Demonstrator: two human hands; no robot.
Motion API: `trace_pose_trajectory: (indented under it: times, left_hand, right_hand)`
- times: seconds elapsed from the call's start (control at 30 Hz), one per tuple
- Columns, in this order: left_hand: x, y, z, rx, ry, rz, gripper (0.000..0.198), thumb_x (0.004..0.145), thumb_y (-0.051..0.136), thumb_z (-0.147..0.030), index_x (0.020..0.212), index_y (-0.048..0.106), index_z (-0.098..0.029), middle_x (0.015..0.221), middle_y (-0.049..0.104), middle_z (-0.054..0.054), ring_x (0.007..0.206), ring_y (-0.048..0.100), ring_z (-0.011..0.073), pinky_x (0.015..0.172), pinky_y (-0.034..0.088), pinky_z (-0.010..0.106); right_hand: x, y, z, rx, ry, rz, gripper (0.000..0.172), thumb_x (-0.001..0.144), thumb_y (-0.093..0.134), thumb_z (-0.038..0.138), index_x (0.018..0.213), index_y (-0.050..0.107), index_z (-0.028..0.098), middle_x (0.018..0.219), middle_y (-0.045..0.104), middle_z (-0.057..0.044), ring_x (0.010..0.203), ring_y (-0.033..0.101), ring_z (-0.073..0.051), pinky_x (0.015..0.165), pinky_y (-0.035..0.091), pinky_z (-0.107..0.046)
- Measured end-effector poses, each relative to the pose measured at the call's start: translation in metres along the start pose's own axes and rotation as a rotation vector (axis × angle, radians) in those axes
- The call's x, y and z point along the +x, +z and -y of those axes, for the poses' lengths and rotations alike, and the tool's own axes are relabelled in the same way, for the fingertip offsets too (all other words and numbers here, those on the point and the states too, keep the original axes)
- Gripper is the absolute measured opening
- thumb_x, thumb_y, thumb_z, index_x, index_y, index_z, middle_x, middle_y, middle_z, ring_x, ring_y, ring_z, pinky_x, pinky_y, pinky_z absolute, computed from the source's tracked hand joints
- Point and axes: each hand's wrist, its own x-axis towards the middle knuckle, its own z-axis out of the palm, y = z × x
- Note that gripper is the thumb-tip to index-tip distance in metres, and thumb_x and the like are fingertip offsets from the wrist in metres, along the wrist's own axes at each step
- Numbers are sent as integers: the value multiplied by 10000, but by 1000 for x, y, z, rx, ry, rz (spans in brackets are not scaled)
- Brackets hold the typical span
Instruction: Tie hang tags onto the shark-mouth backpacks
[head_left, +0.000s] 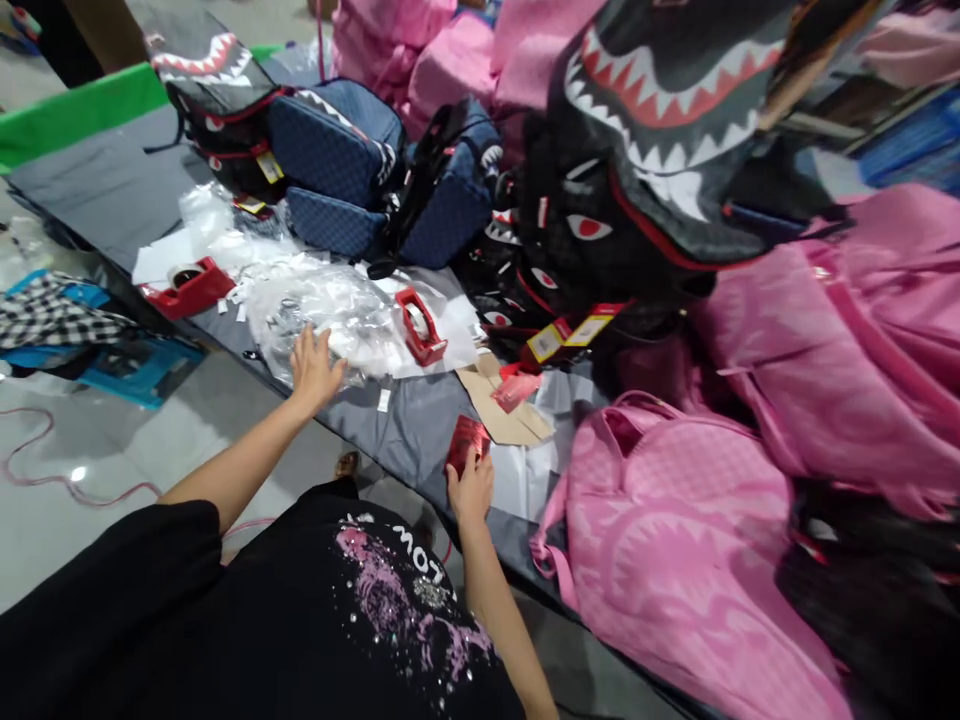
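Gray cloth [397, 435] crosses the frame, partly hidden by backpacks [690, 540] cut off at right. Left of centre, the left hand [316, 370] spreads at blurry clear plastic [330, 310]; near centre, the right hand [472, 488] touches a red packet [466, 440], grip unclear, print illegible.

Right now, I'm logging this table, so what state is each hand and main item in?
left hand: spread, by clear plastic
right hand: touching red packet
red packet: partly covered
clear plastic: crumpled, heaped
red tape dispensers: both loaded
brown paper: partly covered
front pink backpack: bulging, zip unclear
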Motion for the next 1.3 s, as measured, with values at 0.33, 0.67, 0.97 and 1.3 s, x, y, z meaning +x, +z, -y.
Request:
trace_pose_trajectory:
  times: [0.33,0.67,0.97,1.3]
  left_hand:
    - [129,16,4,99,209,236,412,915,549,-312,1304,607,-188,1307,624,168,1205,569,330,1074,347,478]
    - [178,-78,15,-158,234,-149,188,916,572,-321,895,721,-208,913,706,57,845,604,196,711,382,298]
    - [167,-118,4,-264,333,-220,213,934,573,-323,816,658,-168,742,619,16,713,559,139,693,413,272]
    - [100,-264,-10,-360,404,-377,323,923,561,-458,896,697,-167,809,607,-40,833,650,122,696,418,250]
  right_hand:
    - [29,32,52,-260,10,-106,590,933,454,295,1460,432,29,1515,333,-300,1398,352,-407,1072,385,-550]
    - [61,37,190,178,-680,-142,433,986,413,286,1363,548,119,1351,590,-182,1283,533,-274,1086,449,-487]
    - [80,49,331,71,-1020,62,491,938,405,105,1421,475,55,1515,408,-226,1422,371,-290,1157,370,-484]
    - [90,-15,392,-21,-1003,-153,623,944,222,8,1526,360,184,1550,355,-158,1481,247,-320,1171,234,-636]
